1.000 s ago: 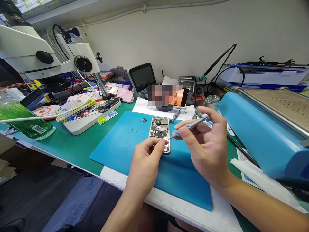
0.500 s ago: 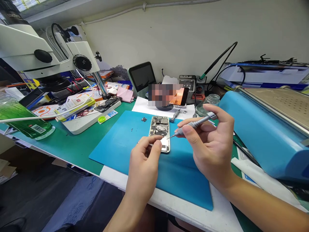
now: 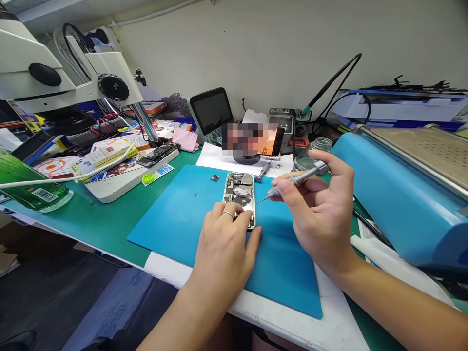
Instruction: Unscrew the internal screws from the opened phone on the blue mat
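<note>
Right hand [image 3: 321, 214] grips a screwdriver [image 3: 300, 179]; left hand [image 3: 224, 251], grip indeterminable, overlies the lower end of an opened phone [image 3: 239, 191].

The screwdriver [image 3: 309, 173] looks like satin metal, the mat [image 3: 164, 214] smooth matt rubber, the jar [image 3: 321, 145] glass.

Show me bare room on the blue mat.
A bare patch of blue mat lies between its left edge, the left hand and the tiny parts. Another lies at front right, between that hand and the right hand. It's crowded around the opened phone, its near end under the left hand and the tip of the screwdriver beside it.
</note>
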Tool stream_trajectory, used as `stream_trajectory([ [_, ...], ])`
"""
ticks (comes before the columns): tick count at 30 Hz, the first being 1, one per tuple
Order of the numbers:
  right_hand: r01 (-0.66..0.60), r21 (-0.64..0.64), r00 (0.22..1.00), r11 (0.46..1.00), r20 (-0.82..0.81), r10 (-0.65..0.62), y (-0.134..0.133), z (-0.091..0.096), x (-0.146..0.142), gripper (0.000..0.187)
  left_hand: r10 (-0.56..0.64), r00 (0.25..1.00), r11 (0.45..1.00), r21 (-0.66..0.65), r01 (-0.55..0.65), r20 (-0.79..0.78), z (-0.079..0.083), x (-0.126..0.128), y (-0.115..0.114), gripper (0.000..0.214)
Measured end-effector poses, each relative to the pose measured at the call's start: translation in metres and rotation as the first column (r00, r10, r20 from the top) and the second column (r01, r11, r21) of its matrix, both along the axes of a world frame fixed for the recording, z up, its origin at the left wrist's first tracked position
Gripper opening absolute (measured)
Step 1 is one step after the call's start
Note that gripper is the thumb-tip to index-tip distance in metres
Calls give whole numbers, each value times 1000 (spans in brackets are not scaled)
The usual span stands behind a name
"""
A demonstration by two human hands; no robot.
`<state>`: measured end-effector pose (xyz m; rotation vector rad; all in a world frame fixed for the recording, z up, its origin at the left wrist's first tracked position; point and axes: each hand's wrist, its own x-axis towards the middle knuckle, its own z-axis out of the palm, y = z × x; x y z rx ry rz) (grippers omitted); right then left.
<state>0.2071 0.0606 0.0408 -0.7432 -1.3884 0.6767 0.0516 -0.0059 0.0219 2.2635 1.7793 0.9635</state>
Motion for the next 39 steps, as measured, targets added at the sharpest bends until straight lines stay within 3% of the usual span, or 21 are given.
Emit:
stream_trajectory([
  [26, -21, -37, 999, 999, 43, 23, 4, -4, 2, 51, -18, 995, 1000, -8, 17, -96, 4, -4, 1, 24],
  [31, -22, -32, 998, 999, 62, 24, 5, -4, 3, 50, -199, 966, 980, -62, 191, -165, 15, -22, 20, 16],
  [35, -7, -38, 997, 999, 78, 10, 6, -4, 4, 49, -401, 898, 916, -82, 393, -182, 21, -45, 37, 13],
  [39, 10, -65, 993, 998, 118, -2, 5, -5, 4, 48, -513, 838, 857, -57, 512, -188, 20, -60, 49, 13],
])
